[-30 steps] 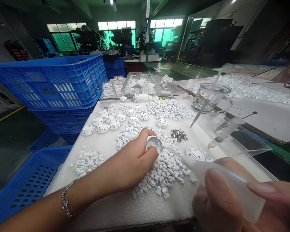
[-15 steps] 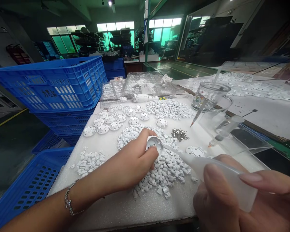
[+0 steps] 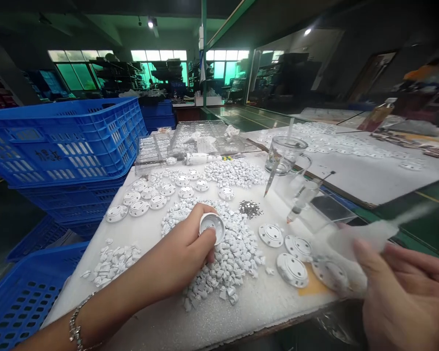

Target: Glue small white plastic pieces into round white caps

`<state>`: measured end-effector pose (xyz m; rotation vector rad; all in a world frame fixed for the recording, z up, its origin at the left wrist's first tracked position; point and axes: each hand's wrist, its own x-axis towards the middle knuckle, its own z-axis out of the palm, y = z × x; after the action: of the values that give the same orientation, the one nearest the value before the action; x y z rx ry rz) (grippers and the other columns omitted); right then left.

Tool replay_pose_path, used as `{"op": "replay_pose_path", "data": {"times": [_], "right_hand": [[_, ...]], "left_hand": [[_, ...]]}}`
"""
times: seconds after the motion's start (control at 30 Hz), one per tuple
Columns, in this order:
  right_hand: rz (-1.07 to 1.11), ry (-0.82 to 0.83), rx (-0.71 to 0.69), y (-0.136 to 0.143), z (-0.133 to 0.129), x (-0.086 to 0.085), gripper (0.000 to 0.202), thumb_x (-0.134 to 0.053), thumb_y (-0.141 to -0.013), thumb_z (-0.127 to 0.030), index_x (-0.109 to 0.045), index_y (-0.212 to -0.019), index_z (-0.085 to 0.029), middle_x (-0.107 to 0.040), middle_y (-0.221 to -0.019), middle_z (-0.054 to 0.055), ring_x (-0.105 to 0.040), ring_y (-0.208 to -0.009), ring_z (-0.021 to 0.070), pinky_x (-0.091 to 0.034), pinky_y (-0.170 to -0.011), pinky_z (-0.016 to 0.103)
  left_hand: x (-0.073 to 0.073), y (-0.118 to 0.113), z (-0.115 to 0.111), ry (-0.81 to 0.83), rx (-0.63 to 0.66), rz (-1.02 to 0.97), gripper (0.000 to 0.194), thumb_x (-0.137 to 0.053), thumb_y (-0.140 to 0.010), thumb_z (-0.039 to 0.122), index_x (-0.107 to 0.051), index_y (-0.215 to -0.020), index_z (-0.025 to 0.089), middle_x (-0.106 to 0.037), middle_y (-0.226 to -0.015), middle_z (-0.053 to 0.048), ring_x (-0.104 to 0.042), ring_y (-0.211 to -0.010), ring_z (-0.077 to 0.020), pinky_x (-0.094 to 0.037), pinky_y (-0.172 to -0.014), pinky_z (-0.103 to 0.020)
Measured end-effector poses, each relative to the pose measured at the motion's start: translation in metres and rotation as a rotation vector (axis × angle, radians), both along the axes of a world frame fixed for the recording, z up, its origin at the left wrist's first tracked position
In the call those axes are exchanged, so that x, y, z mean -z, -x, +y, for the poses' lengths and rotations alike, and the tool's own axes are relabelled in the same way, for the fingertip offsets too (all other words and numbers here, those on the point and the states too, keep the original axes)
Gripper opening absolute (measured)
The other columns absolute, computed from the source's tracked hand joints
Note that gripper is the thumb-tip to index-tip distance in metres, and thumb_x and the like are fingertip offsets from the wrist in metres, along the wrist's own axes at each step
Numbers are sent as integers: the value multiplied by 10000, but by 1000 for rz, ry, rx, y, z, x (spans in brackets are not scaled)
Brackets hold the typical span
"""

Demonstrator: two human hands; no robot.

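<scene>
My left hand [image 3: 185, 248] is closed round a small white round cup-shaped part [image 3: 218, 233], its hollow side turned up and the thumb pressed inside. Beneath it spreads a heap of small white pieces [image 3: 237, 253]. At the right, my right hand [image 3: 402, 292] grips a translucent squeeze bottle [image 3: 366, 237], smeared by motion. Its thin nozzle points away to the upper right, apart from the cup-shaped part. Several white discs with dark dots [image 3: 291, 269] lie between the two hands, some partly behind the bottle.
Behind the heap are more white discs [image 3: 157, 201] and a patch of tiny shiny bits [image 3: 250, 208]. A glass mug [image 3: 278, 163] and a syringe [image 3: 303, 197] stand at the back right. Stacked blue crates [image 3: 76, 141] flank the table's left edge.
The bottle's nozzle has left the cup-shaped part and swung round to the right. My left hand still holds that part. The view has turned rightward, showing more discs.
</scene>
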<state>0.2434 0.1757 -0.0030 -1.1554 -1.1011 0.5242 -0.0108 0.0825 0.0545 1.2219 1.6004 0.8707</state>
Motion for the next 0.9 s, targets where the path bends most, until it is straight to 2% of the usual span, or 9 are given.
{"op": "replay_pose_path", "data": {"times": [0.1,0.17,0.3,0.37,0.47,0.53,0.7,0.8,0.9], "right_hand": [[-44,127,19,-14,18,2,575,-895,-498,-430,-524,-895,-241,-658,-908,80,-670,-996,322,-557,-842,463],[-144,193,-9,-21,25,6,595,-861,-491,-499,-531,-913,-241,-664,-972,82,-659,-1029,319,-550,-856,460],[-398,330,-82,-33,31,8,617,-781,-513,-639,-598,-924,-217,-687,-1001,89,-668,-975,326,-561,-783,448],[-449,295,-117,-41,32,3,582,-725,-581,-683,-629,-915,-216,-697,-1009,91,-669,-961,320,-556,-785,439],[-473,200,-10,-51,42,-14,497,-567,-751,-690,-635,-921,-228,-697,-1007,111,-663,-943,321,-524,-806,460],[-509,165,36,-54,55,-28,470,-524,-787,-667,-621,-936,-232,-689,-981,125,-651,-918,326,-500,-787,465],[-621,118,-137,-38,102,-50,556,-655,-638,-664,-671,-965,-215,-652,-851,84,-606,-773,266,-471,-725,403],[-638,96,-178,-24,126,-53,614,-658,-581,-700,-701,-923,-192,-629,-752,63,-579,-690,234,-460,-656,372],[-636,65,-201,-17,137,-53,573,-642,-591,-713,-718,-816,-191,-655,-729,72,-574,-648,223,-450,-614,359]], "left_hand": [[0,-1,-1,19,12,17,195,-349,-990,395,-467,-1121,313,-602,-722,54,-522,-692,-188,-399,-694,-314],[-1,-2,-1,32,18,29,204,-349,-988,401,-450,-1143,314,-600,-720,54,-512,-691,-189,-391,-694,-313],[-5,-5,0,33,15,14,219,-352,-980,407,-445,-1147,299,-585,-718,44,-517,-710,-200,-399,-716,-323],[-6,-6,0,34,13,13,219,-355,-975,399,-443,-1146,295,-578,-713,43,-519,-712,-204,-400,-716,-325],[-7,-6,1,46,17,15,226,-345,-970,386,-444,-1147,286,-575,-709,38,-519,-715,-211,-395,-700,-326],[-6,-5,2,29,16,-4,234,-340,-970,388,-444,-1153,287,-572,-703,37,-523,-717,-215,-391,-688,-326],[0,-3,1,-18,31,-42,215,-349,-974,370,-444,-1152,298,-567,-697,46,-514,-701,-204,-381,-691,-327],[2,-3,0,-31,22,9,223,-338,-983,395,-442,-1158,304,-569,-703,50,-506,-700,-202,-370,-697,-330],[5,-3,0,-45,13,37,241,-320,-985,409,-441,-1162,298,-574,-722,41,-518,-711,-212,-370,-685,-332]]}}
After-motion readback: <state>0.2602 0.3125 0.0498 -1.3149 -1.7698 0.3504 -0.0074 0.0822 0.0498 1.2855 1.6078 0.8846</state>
